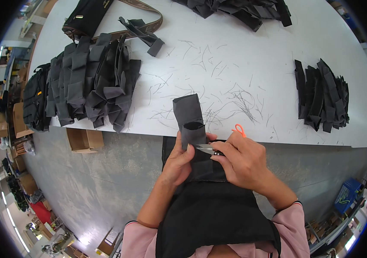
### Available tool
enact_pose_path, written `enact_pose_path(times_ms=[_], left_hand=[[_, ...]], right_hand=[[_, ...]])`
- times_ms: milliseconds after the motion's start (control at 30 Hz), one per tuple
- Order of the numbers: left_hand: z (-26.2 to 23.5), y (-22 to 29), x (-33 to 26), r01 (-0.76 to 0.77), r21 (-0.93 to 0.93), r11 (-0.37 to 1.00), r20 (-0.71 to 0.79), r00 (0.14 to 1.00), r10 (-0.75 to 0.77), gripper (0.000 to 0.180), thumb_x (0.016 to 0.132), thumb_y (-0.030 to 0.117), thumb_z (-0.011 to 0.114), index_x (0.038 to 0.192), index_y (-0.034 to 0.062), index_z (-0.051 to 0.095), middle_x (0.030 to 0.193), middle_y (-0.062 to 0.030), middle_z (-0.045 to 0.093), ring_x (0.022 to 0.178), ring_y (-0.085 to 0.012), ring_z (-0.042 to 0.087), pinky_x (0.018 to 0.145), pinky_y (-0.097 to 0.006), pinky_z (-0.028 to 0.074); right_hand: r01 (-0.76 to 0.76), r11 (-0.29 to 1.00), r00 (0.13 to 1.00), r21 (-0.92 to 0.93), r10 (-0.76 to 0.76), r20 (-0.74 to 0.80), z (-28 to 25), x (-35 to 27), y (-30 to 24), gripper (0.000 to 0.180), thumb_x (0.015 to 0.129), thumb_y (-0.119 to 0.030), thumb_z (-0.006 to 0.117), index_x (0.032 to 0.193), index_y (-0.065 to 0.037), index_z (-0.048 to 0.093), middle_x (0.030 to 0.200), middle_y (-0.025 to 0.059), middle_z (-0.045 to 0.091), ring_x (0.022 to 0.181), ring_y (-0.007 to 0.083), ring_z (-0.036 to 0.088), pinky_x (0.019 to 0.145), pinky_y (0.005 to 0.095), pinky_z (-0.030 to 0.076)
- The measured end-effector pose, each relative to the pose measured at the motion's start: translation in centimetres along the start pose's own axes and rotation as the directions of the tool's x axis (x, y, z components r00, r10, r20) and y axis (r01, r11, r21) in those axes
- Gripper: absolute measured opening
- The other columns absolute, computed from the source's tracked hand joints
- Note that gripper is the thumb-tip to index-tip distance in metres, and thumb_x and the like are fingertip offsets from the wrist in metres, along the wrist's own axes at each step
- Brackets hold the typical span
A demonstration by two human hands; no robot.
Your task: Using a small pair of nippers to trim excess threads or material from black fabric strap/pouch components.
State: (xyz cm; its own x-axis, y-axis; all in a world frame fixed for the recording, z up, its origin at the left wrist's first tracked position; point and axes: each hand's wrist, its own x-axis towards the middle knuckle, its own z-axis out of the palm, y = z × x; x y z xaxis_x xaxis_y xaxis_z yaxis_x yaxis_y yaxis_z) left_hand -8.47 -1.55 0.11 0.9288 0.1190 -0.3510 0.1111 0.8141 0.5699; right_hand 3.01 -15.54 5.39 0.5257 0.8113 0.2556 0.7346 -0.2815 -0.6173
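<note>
My left hand (177, 162) is closed on a dark grey fabric strip (187, 109) with a folded, pocket-like opening in its middle. The strip stands up over the near table edge, above my black apron. My right hand (244, 161) grips a pair of thread snips (205, 148). Their pointed metal blades lie against the strip's lower part, close to my left thumb. An orange loop (238, 129) sticks up by the right hand's fingers. Whether the blades are touching a thread is too small to tell.
Short dark thread ends (243, 101) litter the white table (274, 51). Grey fabric strips are heaped at left (75, 81), right (327, 96) and far side (235, 8). A black bag (86, 19) and a black backpack (36, 99) lie leftward. A cardboard box (86, 142) sits below the edge.
</note>
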Motion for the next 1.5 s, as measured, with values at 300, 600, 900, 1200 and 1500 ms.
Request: enact_pose_path(times_ms=[300,600,900,1200,1500], left_hand=[[0.1,-0.2,0.0,0.011,-0.034,0.999,0.001,1.000,-0.011,0.051,0.093,0.027,0.052,0.135,0.0106,0.028,0.126,-0.0165,0.049,0.118,-0.0247,0.047,0.100,-0.038,0.037],[0.1,-0.3,-0.5,0.023,0.128,0.992,-0.107,0.994,-0.009,0.053,0.093,0.021,0.053,0.137,0.0071,0.028,0.131,-0.0118,0.045,0.121,-0.0218,0.045,0.101,-0.037,0.036],[0.1,-0.3,-0.4,0.057,-0.081,0.995,-0.051,0.997,-0.061,0.055,0.095,0.037,0.048,0.136,0.0063,0.029,0.128,-0.0097,0.046,0.121,-0.0200,0.044,0.102,-0.036,0.035],[0.8,-0.7,-0.2,0.053,0.135,0.989,-0.217,0.976,-0.022,0.053,0.095,0.028,0.050,0.135,0.0014,0.027,0.124,-0.0113,0.049,0.113,-0.0178,0.050,0.095,-0.032,0.041],[0.4,-0.5,-0.3,0.118,0.441,0.890,-0.210,0.977,-0.025,0.044,0.095,0.013,0.048,0.131,-0.0026,0.028,0.112,-0.0106,0.055,0.099,-0.0145,0.056,0.085,-0.028,0.046]], right_hand=[[0.039,0.992,0.999,-0.117,-0.037,0.019,0.0,-0.5,0.0,0.026,0.068,-0.012,0.071,0.092,-0.007,0.062,0.077,0.0036,0.047,0.052,0.0166,0.048,0.048,0.0285,0.038],[-0.241,0.861,0.965,0.448,0.262,0.016,2.6,0.0,0.3,0.031,0.064,0.006,0.068,0.092,-0.008,0.065,0.079,0.0050,0.048,0.059,0.0160,0.052,0.051,0.0257,0.046],[-0.041,0.913,0.961,0.406,0.147,-0.233,5.4,-1.2,0.5,0.032,0.059,0.015,0.064,0.085,-0.004,0.066,0.068,0.0040,0.049,0.058,0.0152,0.051,0.071,0.0288,0.052],[-0.075,0.913,0.964,0.401,0.169,-0.206,5.4,-1.2,0.2,0.029,0.059,0.011,0.066,0.084,-0.005,0.064,0.069,0.0064,0.051,0.057,0.0205,0.055,0.061,0.0308,0.052],[-0.414,0.757,0.910,0.505,0.326,0.257,2.1,1.4,0.2,0.022,0.070,-0.006,0.071,0.090,-0.006,0.063,0.077,0.0052,0.052,0.059,0.0153,0.056,0.053,0.0257,0.047]])
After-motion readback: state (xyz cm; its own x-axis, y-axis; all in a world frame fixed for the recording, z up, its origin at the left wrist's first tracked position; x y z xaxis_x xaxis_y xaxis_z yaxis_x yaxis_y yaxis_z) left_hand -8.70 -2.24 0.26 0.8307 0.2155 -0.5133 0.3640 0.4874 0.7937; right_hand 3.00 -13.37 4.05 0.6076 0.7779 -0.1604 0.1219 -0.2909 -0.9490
